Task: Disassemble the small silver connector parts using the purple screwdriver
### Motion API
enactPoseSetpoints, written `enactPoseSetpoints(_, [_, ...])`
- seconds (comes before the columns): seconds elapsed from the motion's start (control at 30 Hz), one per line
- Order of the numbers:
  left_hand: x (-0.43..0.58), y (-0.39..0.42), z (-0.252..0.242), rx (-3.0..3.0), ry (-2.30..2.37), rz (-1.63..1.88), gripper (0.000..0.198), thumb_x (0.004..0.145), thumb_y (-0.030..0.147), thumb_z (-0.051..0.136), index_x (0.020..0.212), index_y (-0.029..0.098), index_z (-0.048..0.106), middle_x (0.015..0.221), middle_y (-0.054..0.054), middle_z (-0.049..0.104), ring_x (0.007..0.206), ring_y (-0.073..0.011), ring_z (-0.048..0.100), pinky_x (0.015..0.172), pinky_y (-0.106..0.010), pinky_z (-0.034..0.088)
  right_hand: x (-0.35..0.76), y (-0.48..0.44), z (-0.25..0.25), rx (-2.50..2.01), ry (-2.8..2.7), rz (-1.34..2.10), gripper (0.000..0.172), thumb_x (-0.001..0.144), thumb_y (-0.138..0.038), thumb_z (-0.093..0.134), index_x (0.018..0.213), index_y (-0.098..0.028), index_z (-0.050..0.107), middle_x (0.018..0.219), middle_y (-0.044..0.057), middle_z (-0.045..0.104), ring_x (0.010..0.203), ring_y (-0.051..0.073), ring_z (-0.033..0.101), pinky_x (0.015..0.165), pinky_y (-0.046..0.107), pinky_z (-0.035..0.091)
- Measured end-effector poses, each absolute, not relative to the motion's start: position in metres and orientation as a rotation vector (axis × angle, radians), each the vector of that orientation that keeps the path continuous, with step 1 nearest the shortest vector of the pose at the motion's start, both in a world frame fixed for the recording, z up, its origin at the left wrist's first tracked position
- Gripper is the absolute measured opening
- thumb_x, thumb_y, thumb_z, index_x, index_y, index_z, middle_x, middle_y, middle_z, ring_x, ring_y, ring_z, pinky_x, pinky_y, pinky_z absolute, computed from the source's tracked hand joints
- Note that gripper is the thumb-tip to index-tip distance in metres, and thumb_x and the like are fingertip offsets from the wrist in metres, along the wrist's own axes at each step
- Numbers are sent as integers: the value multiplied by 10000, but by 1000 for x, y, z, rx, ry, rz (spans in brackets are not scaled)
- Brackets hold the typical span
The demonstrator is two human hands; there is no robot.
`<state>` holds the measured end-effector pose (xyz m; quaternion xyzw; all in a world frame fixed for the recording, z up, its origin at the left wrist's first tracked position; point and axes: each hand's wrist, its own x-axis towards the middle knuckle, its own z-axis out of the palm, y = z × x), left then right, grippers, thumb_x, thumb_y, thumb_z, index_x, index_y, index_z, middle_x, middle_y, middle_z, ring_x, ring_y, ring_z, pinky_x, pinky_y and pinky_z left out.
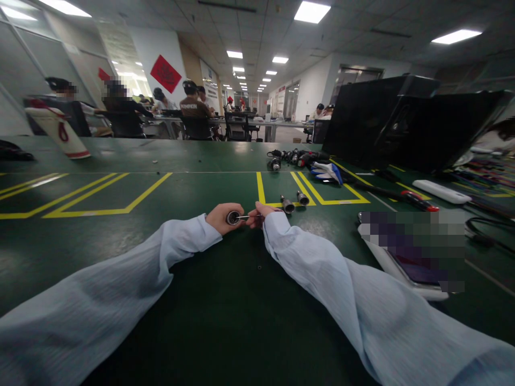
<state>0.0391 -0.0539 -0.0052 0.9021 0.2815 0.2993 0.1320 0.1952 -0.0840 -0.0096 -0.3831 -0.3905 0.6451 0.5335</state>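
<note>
My left hand (220, 217) is closed around a small round metal connector (233, 217), its open end facing me. My right hand (259, 213) pinches a thin metal tool (246, 217) whose tip points into that connector. Both hands rest on the green table (225, 300), forearms in pale blue sleeves. Two more metal connectors (295, 201) lie just right of my right hand, on the yellow floor-style marking.
A pile of connectors and cables (292, 157) and a white-blue glove (326, 172) lie further back right. A red-handled screwdriver (418, 202), a white bar (441, 191), a blurred tablet-like item (410, 257) and black cases (402, 120) stand at right. Other people sit at far tables.
</note>
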Motion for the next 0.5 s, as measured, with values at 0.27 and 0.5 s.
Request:
enactPoseSetpoints(0.27, [39, -55, -4, 2663, 842, 877, 178, 700, 300, 541, 647, 138, 488, 605, 16, 491, 541, -90, 463, 509, -195, 371, 194, -90, -7, -858, -955, 1384, 337, 740, -344, 553, 482, -127, 575, 358, -4, 572, 307, 76, 501, 369, 177, 416])
enactPoseSetpoints(0.5, [39, -54, -3, 2858, 757, 770, 186, 733, 311, 499, 660, 142, 527, 596, 7, 513, 560, -111, 492, 560, -231, 374, 194, -92, -5, -906, -1115, 1291, 308, 757, -266, 514, 486, -138, 585, 362, -15, 563, 297, 77, 489, 359, 187, 410])
